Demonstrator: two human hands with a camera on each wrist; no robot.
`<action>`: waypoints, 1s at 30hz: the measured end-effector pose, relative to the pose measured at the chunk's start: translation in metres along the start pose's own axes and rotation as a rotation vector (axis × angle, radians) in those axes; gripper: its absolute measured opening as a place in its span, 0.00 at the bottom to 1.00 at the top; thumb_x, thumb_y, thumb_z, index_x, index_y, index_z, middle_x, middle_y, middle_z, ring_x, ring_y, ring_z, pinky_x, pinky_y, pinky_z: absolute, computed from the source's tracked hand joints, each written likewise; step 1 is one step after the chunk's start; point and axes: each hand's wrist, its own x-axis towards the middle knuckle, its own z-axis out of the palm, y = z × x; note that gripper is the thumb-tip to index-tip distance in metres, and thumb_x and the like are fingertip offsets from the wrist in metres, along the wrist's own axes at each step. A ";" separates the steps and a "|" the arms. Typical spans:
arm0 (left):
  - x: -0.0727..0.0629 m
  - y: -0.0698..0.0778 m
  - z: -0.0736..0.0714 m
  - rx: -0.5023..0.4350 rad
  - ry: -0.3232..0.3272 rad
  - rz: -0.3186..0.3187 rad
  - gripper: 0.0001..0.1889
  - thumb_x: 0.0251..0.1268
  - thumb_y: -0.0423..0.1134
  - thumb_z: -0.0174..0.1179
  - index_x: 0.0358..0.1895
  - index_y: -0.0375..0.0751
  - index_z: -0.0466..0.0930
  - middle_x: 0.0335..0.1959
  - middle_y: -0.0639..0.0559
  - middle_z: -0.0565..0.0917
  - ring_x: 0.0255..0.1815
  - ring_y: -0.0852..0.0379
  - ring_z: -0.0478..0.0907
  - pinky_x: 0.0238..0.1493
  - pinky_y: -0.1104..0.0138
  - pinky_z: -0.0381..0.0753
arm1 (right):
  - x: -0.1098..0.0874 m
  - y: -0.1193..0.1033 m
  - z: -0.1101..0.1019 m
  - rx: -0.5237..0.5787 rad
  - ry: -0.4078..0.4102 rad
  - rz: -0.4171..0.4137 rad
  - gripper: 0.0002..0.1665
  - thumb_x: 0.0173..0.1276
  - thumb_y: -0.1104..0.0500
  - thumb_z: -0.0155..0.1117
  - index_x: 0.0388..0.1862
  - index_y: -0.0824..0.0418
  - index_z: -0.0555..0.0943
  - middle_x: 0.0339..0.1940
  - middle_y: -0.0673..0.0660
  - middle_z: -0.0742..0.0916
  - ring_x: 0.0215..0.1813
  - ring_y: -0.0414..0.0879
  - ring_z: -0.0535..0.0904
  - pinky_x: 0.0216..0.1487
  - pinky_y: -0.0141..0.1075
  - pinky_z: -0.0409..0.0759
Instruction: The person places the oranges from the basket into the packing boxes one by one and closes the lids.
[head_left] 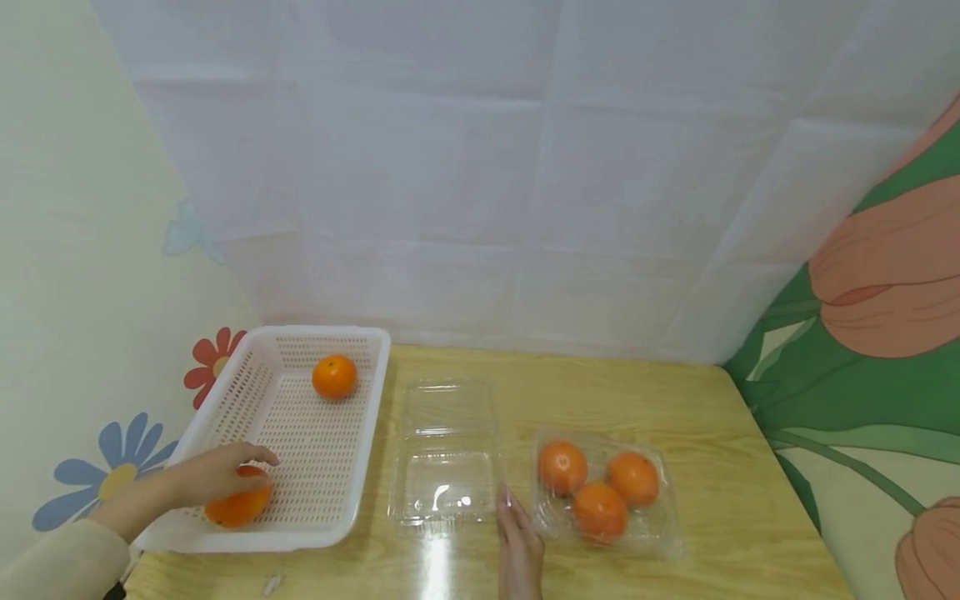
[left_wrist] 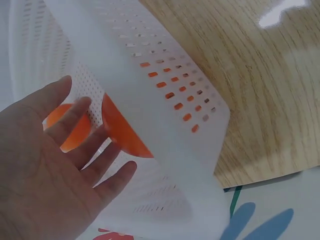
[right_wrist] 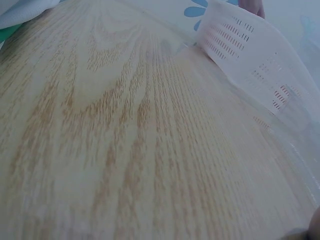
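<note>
My left hand (head_left: pixel 217 475) reaches into a white plastic basket (head_left: pixel 372 433), over an orange (head_left: pixel 238 510) at its near left corner. In the left wrist view its fingers are spread and loosely bent beside the orange (left_wrist: pixel 122 132), not wrapped round it. A second orange (head_left: pixel 334 377) lies at the basket's far right. My right hand (head_left: pixel 521 546) has its fingertips at the right edge of a clear plastic clamshell box (head_left: pixel 450 483), which lies unfolded with no fruit in it. In the right wrist view only a bit of that hand shows at the lower right corner.
To the right of my right hand a clear plastic box (head_left: pixel 663 533) holds three oranges (head_left: pixel 600 512). A small white scrap (head_left: pixel 272 584) lies near the front edge of the wooden table (head_left: pixel 720 467). A white sheet (head_left: pixel 450 167) hangs behind; patterned walls stand at both sides.
</note>
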 end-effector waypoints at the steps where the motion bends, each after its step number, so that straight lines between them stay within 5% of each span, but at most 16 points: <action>1: 0.000 -0.002 0.001 0.014 -0.007 -0.003 0.17 0.66 0.40 0.64 0.54 0.36 0.80 0.53 0.37 0.80 0.54 0.34 0.74 0.58 0.35 0.69 | 0.000 0.000 0.000 -0.002 -0.002 -0.002 0.27 0.74 0.62 0.58 0.65 0.77 0.68 0.66 0.64 0.75 0.56 0.30 0.78 0.59 0.23 0.72; 9: -0.001 -0.023 0.010 0.077 -0.052 -0.015 0.22 0.63 0.44 0.67 0.55 0.33 0.79 0.53 0.35 0.78 0.52 0.35 0.73 0.57 0.34 0.68 | 0.000 0.001 0.001 -0.002 0.009 0.001 0.27 0.74 0.63 0.57 0.65 0.78 0.66 0.66 0.66 0.74 0.56 0.31 0.79 0.59 0.23 0.72; 20: -0.002 -0.018 0.014 0.055 -0.065 -0.106 0.28 0.54 0.39 0.73 0.59 0.35 0.76 0.55 0.36 0.77 0.54 0.36 0.72 0.60 0.32 0.65 | 0.001 0.003 0.001 -0.008 0.001 -0.016 0.27 0.75 0.64 0.56 0.66 0.79 0.65 0.67 0.68 0.72 0.56 0.30 0.78 0.59 0.23 0.72; 30: -0.003 -0.023 0.010 0.114 -0.041 -0.059 0.26 0.50 0.37 0.75 0.54 0.40 0.79 0.50 0.44 0.79 0.48 0.43 0.73 0.57 0.36 0.72 | 0.001 0.002 0.002 -0.010 -0.004 -0.008 0.26 0.76 0.65 0.54 0.66 0.79 0.64 0.67 0.67 0.72 0.55 0.29 0.78 0.59 0.23 0.72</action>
